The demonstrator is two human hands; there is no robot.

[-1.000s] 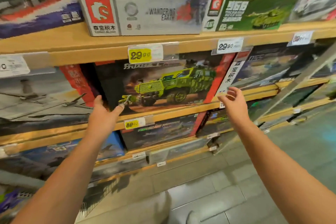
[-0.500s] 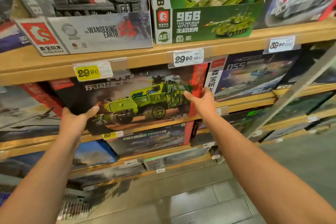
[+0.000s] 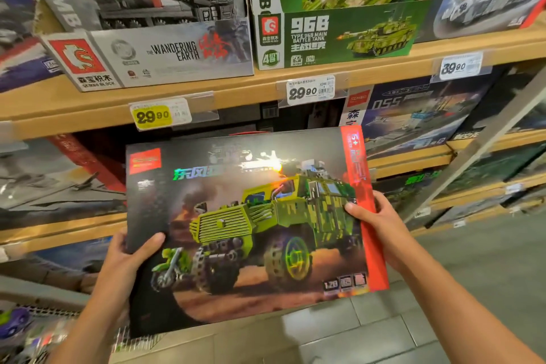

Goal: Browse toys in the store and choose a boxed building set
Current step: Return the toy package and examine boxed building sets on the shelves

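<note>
A large flat boxed building set, dark with a green armoured truck pictured and a red strip on its right edge, is held off the shelf in front of me. My left hand grips its left edge, thumb on the front face. My right hand grips the red right edge, thumb on the front. The box tilts slightly, its face toward me.
Wooden shelves carry more boxed sets: a grey Wandering Earth box, a green 96B tank box, a dark 055 box. Price tags line the shelf edges. A grey tiled floor lies below.
Both hands reached to the truck box on the middle shelf, took hold of its two sides and pulled it out toward me; it now fills the middle of the view.
</note>
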